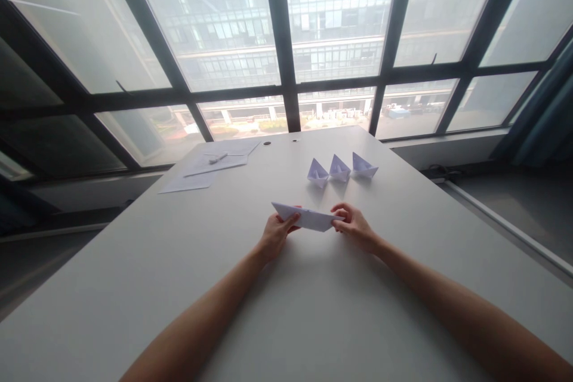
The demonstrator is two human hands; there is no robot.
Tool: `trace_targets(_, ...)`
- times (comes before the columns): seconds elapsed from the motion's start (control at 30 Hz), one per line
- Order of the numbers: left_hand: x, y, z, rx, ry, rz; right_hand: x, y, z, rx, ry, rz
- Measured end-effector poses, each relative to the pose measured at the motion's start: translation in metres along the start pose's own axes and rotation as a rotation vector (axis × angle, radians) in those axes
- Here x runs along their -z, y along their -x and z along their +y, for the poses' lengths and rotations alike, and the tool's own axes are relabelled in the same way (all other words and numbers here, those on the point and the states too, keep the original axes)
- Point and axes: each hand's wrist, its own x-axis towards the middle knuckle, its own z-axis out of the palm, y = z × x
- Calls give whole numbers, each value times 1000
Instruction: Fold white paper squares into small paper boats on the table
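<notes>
A folded white paper boat (316, 221) is held just above the table between my two hands. My left hand (278, 231) grips its left part, with the thumb on the near face and fingers behind. At the right tip, my right hand (353, 225) pinches the paper between thumb and fingers. Beyond my hands, three finished-looking paper boats stand in a row: a left one (317, 174), a middle one (339, 169) and a right one (364, 166).
Several white paper sheets (197, 181) lie at the table's far left, with a white pen-like object (218, 159) on top. Two small round holes pierce the white table (147, 268) near its far edge. Large framed windows (237, 30) rise behind it, and a blue curtain (537, 113) hangs at right.
</notes>
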Motion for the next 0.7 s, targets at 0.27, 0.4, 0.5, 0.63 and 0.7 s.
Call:
trace_targets(0.27,-12,10,7,-18,-236,-90,-3,3,-11,-54,161,-255)
trace_targets(0.4,-23,17,9,7,-299,-142,-6,4,-7,-62,217,-284)
trace_targets(0.5,-28,21,8,24,-293,-170,-7,5,-3,-62,197,-256)
trace_targets(0.63,-29,22,9,49,-289,-198,-7,6,-6,-85,128,-150)
trace_targets(0.7,-27,21,9,86,-275,-223,-7,6,-9,-108,98,-104)
